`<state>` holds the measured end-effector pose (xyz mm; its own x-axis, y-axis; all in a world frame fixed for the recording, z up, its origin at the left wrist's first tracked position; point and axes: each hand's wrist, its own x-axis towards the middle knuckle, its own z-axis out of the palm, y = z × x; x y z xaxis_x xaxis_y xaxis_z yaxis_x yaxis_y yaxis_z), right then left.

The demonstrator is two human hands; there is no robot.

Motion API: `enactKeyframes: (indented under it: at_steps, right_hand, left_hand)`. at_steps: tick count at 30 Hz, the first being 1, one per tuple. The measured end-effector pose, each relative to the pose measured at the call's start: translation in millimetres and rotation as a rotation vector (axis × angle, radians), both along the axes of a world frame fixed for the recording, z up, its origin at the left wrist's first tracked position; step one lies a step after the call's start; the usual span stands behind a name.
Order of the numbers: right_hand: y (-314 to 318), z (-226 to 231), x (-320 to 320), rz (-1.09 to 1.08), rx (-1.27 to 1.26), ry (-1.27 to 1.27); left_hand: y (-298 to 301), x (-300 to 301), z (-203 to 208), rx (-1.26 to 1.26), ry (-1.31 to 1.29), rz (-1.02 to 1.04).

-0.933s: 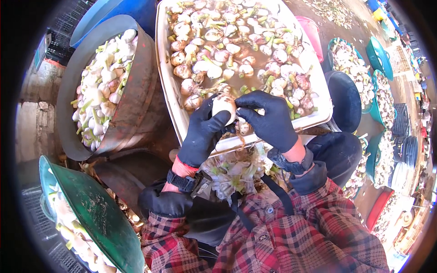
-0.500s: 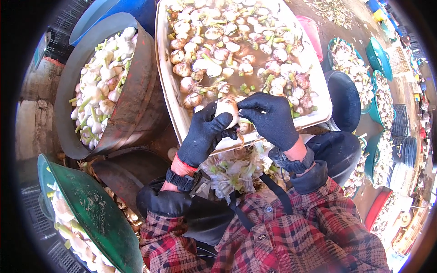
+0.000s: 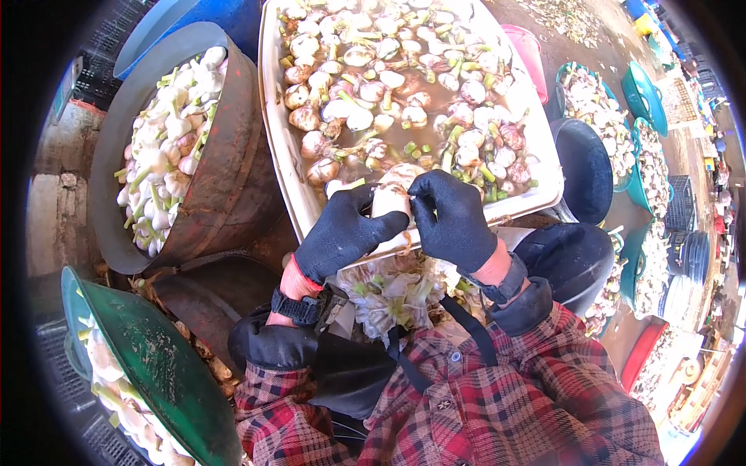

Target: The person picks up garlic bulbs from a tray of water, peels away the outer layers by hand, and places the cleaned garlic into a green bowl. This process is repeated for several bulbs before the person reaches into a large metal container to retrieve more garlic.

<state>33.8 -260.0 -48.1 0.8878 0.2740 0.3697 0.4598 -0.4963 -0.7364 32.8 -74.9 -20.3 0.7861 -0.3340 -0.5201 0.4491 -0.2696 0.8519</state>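
A garlic bulb (image 3: 391, 200), pale with brownish outer skin on top, is held over the near rim of a white tub (image 3: 275, 124). My left hand (image 3: 350, 233), in a black glove, grips it from the left, thumb across its front. On the bulb's right side the bent fingertips of my black-gloved right hand (image 3: 457, 221) pinch at the skin; what exactly lies between them is hidden. Many garlic bulbs (image 3: 373, 92) with cut green stems float in the tub's murky water. Below my hands lies a heap of loose garlic skins (image 3: 396, 299) in my lap.
At left stands a large dark tub (image 3: 225, 167) of white garlic, with a tilted green basin (image 3: 155, 373) nearer me. A dark bucket (image 3: 583, 171) and a pink bucket (image 3: 527, 62) flank the white tub's right side. Farther right are several garlic-filled teal baskets (image 3: 639, 256).
My right hand has come in against the bulb's right side, its fingers more curled. My left thumb now lies straighter across the bulb. The whole view has shifted slightly.
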Motion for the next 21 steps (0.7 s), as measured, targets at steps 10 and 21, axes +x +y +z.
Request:
enactKeyframes:
  at_steps: [10, 21]
  right_hand:
    - [-11.6, -12.9, 2.4, 0.004, 0.266, 0.278]
    - [-1.2, -19.3, -1.5, -0.129, 0.217, 0.268]
  left_hand:
    - [-3.5, -8.3, -9.4, 0.020, -0.398, -0.110]
    - [-16.3, -15.5, -49.0, 0.053, -0.598, 0.168]
